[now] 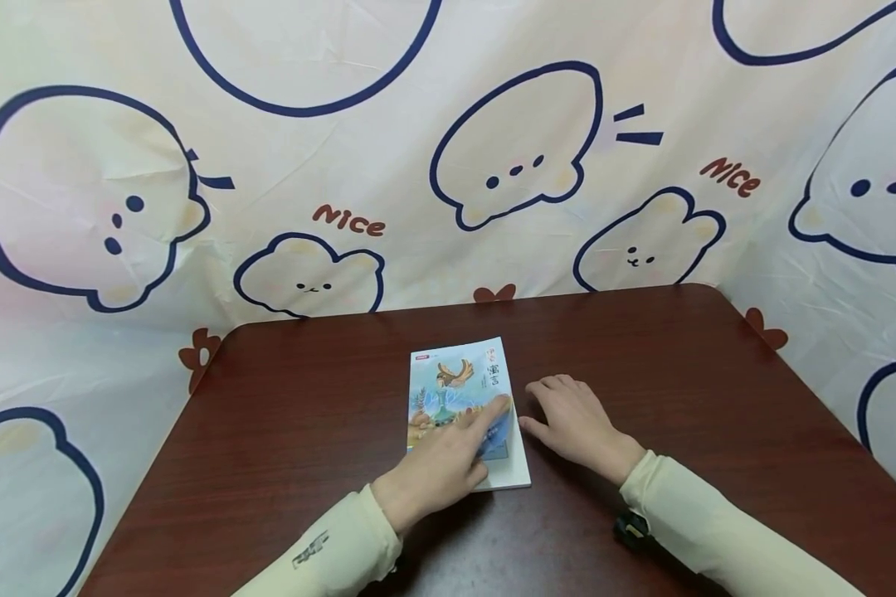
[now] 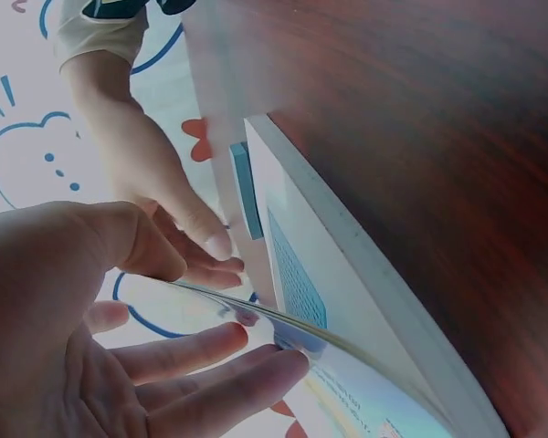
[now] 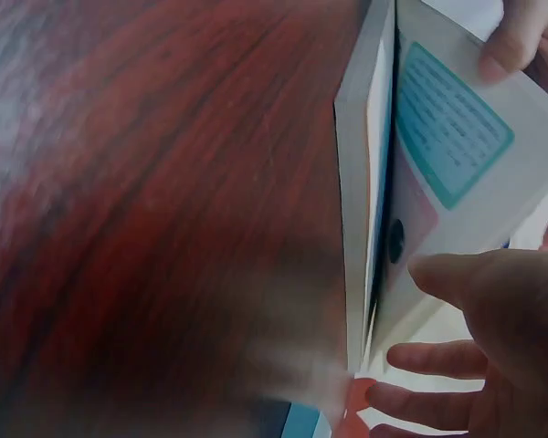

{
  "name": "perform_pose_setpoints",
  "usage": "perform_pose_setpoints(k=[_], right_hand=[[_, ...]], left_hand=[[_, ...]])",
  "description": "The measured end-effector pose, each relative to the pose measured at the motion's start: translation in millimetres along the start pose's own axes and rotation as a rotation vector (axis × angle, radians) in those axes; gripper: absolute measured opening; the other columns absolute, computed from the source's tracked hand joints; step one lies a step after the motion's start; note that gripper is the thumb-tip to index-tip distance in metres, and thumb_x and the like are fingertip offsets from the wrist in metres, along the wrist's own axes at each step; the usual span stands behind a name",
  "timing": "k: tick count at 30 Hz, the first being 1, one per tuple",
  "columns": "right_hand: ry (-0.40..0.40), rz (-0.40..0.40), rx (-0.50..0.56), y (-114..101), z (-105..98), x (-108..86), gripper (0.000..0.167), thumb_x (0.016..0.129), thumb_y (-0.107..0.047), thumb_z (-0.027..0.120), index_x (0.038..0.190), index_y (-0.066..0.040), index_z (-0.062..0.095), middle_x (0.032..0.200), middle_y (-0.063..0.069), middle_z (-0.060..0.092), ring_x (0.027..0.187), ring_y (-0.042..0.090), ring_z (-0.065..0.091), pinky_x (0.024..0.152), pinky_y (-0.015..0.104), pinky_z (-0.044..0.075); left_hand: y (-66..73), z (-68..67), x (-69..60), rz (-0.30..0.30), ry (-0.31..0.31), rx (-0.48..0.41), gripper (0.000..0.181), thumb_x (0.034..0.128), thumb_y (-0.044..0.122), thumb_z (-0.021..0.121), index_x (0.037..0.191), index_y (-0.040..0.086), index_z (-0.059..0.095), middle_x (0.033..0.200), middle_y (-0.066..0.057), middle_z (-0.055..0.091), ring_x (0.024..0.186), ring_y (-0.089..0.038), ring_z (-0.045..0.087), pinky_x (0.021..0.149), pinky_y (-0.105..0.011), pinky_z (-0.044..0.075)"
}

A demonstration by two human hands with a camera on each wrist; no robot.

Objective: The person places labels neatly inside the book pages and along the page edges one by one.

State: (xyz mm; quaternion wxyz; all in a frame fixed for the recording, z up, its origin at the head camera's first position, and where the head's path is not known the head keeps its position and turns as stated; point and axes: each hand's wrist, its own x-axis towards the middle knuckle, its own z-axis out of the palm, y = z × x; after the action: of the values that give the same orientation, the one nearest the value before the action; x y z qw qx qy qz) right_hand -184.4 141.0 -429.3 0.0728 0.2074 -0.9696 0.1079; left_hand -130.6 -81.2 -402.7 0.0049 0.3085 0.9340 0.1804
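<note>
A paperback book (image 1: 451, 377) with an illustrated light-blue cover lies on the table. My left hand (image 1: 436, 473) is over its lower part, index finger stretched across the cover near the right edge. In the left wrist view, the left hand (image 2: 119, 338) pinches the bent cover between thumb and fingers, lifting it off the white page below. Printed text boxes show inside the book (image 3: 457, 128) in the right wrist view. My right hand (image 1: 578, 423) rests just right of the book, its fingers loosely bent and holding nothing; its thumb is near the page edge.
The dark reddish-brown wooden table (image 1: 306, 398) has rounded far corners. A pale cloth (image 1: 403, 166) with cartoon outlines hangs behind and beside it. A dark band-like device (image 1: 630, 529) is on the right wrist. A small blue block-like thing (image 3: 301, 422), unclear in kind, shows low in the right wrist view.
</note>
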Motion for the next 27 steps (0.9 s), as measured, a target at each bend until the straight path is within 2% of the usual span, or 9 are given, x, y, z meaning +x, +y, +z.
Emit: perform_pose_setpoints(k=[4,7,10,15,19,23,27], right_hand=[[-0.011,-0.014,-0.018,-3.6,3.6,1.3,0.046,0.087,-0.046,0.077,0.111,-0.007,0.071,0.112,0.011,0.071,0.111,0.032,0.063,0.095,0.052,0.05],[-0.009,-0.026,-0.038,-5.1,6.1,1.9,0.039,0.084,-0.047,0.08,0.095,-0.011,0.069,0.097,0.006,0.069,0.099,0.029,0.062,0.092,0.051,0.048],[-0.014,-0.034,-0.047,-5.8,8.2,2.5,0.036,0.081,-0.047,0.082,0.083,-0.015,0.065,0.082,0.0,0.062,0.089,0.026,0.059,0.09,0.049,0.046],[-0.025,-0.039,-0.046,-5.6,10.4,3.2,0.034,0.081,-0.046,0.082,0.078,-0.017,0.065,0.073,-0.003,0.057,0.085,0.023,0.056,0.088,0.047,0.043],[-0.028,-0.045,-0.035,-5.9,10.6,3.4,0.033,0.082,-0.044,0.082,0.078,-0.017,0.064,0.074,-0.003,0.057,0.084,0.023,0.056,0.088,0.046,0.043],[-0.03,-0.06,-0.006,-7.4,11.3,3.7,0.03,0.083,-0.041,0.082,0.08,-0.016,0.064,0.077,-0.003,0.058,0.083,0.022,0.056,0.087,0.047,0.043],[-0.048,-0.046,0.01,-7.5,11.8,3.3,0.029,0.084,-0.039,0.081,0.084,-0.015,0.066,0.08,-0.002,0.06,0.083,0.022,0.056,0.088,0.048,0.043]], left_hand=[[-0.5,-1.4,-2.5,-0.018,0.009,-0.012,0.081,0.0924,0.012,0.065,0.16,0.024,0.023,0.141,-0.021,0.06,0.107,-0.024,0.07,0.077,-0.034,0.057],[0.3,-3.9,-5.0,-0.023,0.023,-0.015,0.081,0.0925,0.013,0.064,0.161,0.025,0.022,0.142,-0.021,0.059,0.118,-0.026,0.068,0.087,-0.04,0.058],[0.6,-7.0,-7.4,-0.024,0.041,-0.024,0.081,0.0922,0.012,0.064,0.16,0.026,0.022,0.143,-0.018,0.059,0.123,-0.025,0.066,0.089,-0.041,0.058],[0.4,-9.0,-8.7,-0.037,0.062,0.024,0.082,0.0913,0.015,0.065,0.16,0.03,0.023,0.147,-0.007,0.057,0.127,-0.018,0.062,0.087,-0.042,0.052],[0.3,-8.4,-8.6,-0.025,0.086,0.08,0.083,0.0904,0.017,0.066,0.161,0.03,0.024,0.148,-0.004,0.057,0.122,-0.016,0.064,0.081,-0.04,0.047],[-0.6,-9.6,-12.2,0.008,0.16,0.138,0.091,0.0856,0.009,0.066,0.162,0.031,0.021,0.152,-0.001,0.052,0.112,-0.015,0.066,0.076,-0.039,0.044],[-4.8,-13.6,-18.4,0.085,0.292,0.26,0.095,0.0791,0.003,0.067,0.16,0.03,0.026,0.159,-0.005,0.041,0.118,-0.022,0.065,0.076,-0.037,0.054]])
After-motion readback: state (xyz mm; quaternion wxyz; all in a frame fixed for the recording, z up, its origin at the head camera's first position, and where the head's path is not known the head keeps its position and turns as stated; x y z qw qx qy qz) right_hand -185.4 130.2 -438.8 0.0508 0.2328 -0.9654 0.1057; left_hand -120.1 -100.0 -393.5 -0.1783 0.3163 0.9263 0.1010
